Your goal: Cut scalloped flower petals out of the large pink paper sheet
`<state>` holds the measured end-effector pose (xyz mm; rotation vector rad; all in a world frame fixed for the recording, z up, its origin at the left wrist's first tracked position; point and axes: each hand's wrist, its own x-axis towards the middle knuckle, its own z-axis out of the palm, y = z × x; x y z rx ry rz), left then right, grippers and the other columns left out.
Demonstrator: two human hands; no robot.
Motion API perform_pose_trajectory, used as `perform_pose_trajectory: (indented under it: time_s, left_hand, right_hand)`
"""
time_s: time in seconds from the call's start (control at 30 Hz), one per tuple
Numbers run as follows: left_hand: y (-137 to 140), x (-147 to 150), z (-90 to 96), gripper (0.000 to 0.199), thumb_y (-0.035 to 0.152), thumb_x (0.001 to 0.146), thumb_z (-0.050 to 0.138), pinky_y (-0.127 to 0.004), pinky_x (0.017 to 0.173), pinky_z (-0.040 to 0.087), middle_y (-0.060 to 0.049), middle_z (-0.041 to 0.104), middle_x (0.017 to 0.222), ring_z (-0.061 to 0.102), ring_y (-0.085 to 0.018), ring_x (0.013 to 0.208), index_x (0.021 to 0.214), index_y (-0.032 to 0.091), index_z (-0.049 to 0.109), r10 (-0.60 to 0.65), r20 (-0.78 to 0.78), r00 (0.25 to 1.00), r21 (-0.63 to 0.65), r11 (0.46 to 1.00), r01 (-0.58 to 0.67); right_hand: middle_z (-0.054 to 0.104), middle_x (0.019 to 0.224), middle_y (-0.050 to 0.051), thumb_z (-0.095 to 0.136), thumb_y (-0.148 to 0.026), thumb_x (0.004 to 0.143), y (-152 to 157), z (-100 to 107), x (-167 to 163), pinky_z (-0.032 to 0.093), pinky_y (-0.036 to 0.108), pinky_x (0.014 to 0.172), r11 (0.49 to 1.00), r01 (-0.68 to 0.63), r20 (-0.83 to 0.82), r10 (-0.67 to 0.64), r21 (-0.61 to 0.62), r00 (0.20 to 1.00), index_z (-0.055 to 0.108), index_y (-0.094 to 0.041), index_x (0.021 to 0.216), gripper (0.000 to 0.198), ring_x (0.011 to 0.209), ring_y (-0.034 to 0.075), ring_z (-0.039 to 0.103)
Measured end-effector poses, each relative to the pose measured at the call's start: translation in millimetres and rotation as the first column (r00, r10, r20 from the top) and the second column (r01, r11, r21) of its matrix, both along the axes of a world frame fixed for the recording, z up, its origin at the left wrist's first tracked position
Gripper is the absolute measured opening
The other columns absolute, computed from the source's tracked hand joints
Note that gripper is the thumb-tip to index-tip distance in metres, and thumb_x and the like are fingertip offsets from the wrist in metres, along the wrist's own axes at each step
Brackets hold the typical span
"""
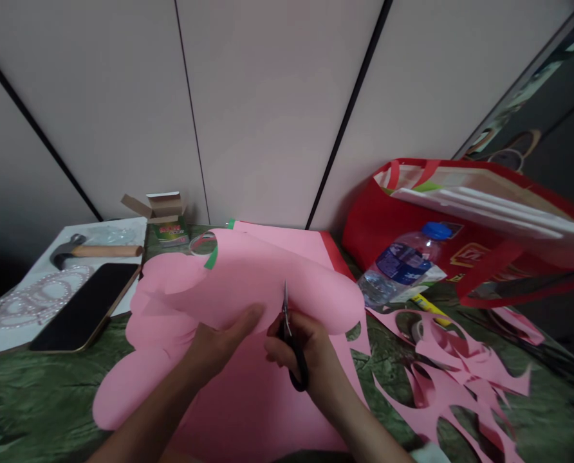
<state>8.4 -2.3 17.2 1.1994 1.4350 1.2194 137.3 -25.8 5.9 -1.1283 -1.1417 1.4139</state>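
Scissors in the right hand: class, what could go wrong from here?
The scissors might nick the left hand, whose thumb lies near them. The cut could stray, since the pink sheet is curved, not flat. Its curled right end may bump the tilted bottle close by.

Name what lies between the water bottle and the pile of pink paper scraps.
In the head view, a slim yellow item lies between the bottle and the scraps.

Paper [248, 276] between phone [85, 308] and bottle [399, 265]
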Motion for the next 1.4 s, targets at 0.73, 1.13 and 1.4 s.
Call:
perform_pose_trajectory:
  time_s: [0.73,1.13,1.4]
  left_hand:
    - [4.5,-6.3,3.0,0.034,0.036,0.065,0.064,-0.034,0.070,0.052,-0.007,0.069,0.080,0.063,-0.024,0.081,0.092,0.016,0.061,-0.099,0.051,0.994,0.057,0.994,0.096]
    - [2.9,-7.4,1.6,0.042,0.041,0.062,0.065,-0.040,0.081,0.050,-0.009,0.068,0.085,0.060,-0.028,0.095,0.095,0.016,0.060,-0.097,-0.041,0.994,0.020,0.995,0.098]
    - [2.4,-8.2,2.3,0.041,0.042,0.062,0.065,-0.038,0.078,0.051,-0.009,0.069,0.084,0.062,-0.027,0.092,0.094,0.016,0.060,-0.083,-0.077,0.994,0.045,0.995,0.087]
  right_hand:
    - [0.047,0.046,-0.006,0.073,-0.030,0.058,1.0,4.2,1.5,0.032,0.022,0.043,1.000,-0.018,0.006,0.019,-0.014,1.000,0.052,-0.016,0.060,0.025,0.043,0.008,0.041]
    - [0.045,0.056,-0.006,0.074,-0.021,0.058,2.7,2.0,9.2,0.030,0.021,0.047,0.996,-0.060,-0.069,0.064,0.060,0.996,0.051,-0.016,0.063,0.024,0.050,0.007,0.036]
    - [0.043,0.055,-0.006,0.074,-0.025,0.058,3.1,1.1,8.9,0.029,0.021,0.046,0.998,-0.047,-0.022,0.048,0.049,0.999,0.053,-0.016,0.064,0.023,0.050,0.008,0.036]
